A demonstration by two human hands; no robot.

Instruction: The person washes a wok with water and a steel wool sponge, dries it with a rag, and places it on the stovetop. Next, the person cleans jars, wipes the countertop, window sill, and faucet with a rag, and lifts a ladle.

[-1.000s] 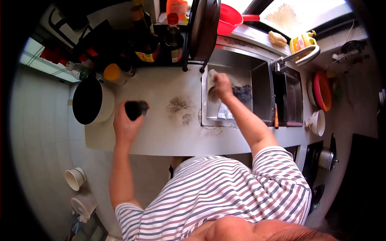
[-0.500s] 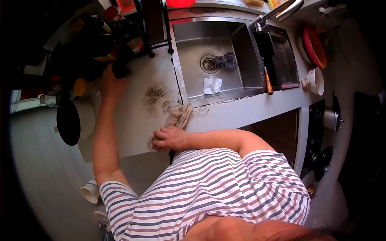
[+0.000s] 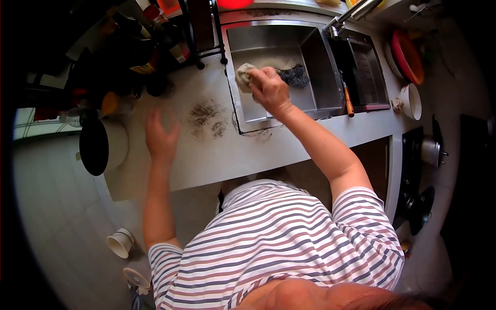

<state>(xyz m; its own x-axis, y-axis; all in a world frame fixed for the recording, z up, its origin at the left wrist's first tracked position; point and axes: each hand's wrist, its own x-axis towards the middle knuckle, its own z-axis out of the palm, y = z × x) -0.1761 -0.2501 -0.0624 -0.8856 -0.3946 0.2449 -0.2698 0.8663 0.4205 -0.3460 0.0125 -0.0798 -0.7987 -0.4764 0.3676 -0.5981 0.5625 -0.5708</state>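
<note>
Over the left part of the sink (image 3: 323, 77), my right hand (image 3: 270, 90) is closed on a bunched beige cloth (image 3: 245, 77). A dark scouring pad (image 3: 294, 76) lies in the basin, just right of that hand. My left hand (image 3: 162, 135) hovers over or rests on the white counter (image 3: 206, 160), fingers apart and slightly blurred, holding nothing. Between my hands the counter carries a patch of dark specks (image 3: 206, 116). A small dark jar (image 3: 156, 87) stands beyond my left hand, near the bottles.
Dark sauce bottles (image 3: 173, 44) crowd the back left. A white pot with a black top (image 3: 114, 144) is at the counter's left end. An orange-handled tool (image 3: 349, 101) lies by the sink's divider. A white bowl (image 3: 412, 102) and red basin (image 3: 406, 57) are at right.
My left hand has let go of the dark jar among the bottles and drawn back. My right hand has carried the cloth from the counter's front edge up over the sink.
</note>
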